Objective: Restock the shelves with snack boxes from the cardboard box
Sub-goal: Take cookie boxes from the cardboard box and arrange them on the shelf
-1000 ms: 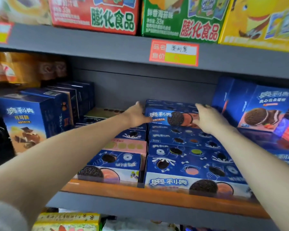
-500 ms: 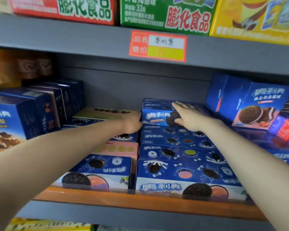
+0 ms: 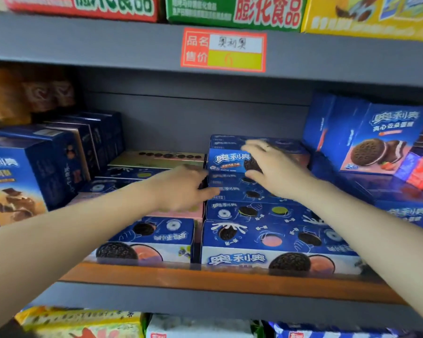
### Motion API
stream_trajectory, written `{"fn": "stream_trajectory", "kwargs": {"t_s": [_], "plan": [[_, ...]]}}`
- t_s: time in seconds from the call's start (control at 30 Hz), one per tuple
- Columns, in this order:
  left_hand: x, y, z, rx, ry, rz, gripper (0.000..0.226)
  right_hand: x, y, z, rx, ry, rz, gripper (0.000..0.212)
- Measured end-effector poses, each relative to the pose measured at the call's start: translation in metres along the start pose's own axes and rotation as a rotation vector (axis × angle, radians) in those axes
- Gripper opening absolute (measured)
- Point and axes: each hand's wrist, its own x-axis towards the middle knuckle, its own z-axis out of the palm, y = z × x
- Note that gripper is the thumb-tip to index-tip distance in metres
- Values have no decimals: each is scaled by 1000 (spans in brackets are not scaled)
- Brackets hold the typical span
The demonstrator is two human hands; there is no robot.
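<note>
Here right hand [image 3: 275, 170] grips box [image 3: 226, 160] (top-stacked) — left hand [image 3: 181, 187] beside.

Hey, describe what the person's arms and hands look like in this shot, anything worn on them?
Both forearms are bare up to the frame edge, with no sleeves in sight. The left hand and right hand wear no gloves and no watch or bracelet shows at either wrist. A ring cannot be made out; the image is too blurred there.
</note>
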Motion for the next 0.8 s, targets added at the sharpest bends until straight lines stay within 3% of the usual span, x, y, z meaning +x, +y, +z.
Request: {"fn": "stream_trajectory", "kwargs": {"t_s": [0.1, 0.17, 0.27, 0.4, 0.57, 0.7, 0.8], "plan": [[-32, -4, -4, 43, -112, -91, 75, -28, -20, 0, 180, -272, -131, 64], [-52, -10, -4, 44, -191, -182, 89, -41, -29, 3, 174, -422, -95, 80], [-72, -13, 1, 32, -234, -224, 95, -46, -35, 9, 135, -508, 13, 104], [-77, -13, 10, 11, -186, -217, 93, -44, -34, 17, 107, -509, -8, 80], [-77, -10, 14, -34, -79, -196, 93, -45, -38, 17, 156, -452, 12, 72], [-78, 1, 17, -84, 60, -63, 95, -58, -8, 3, 279, -279, 363, 65], [-77, 13, 20, -54, 16, 40, 95, -67, 15, 0, 209, -272, 618, 49]]}}
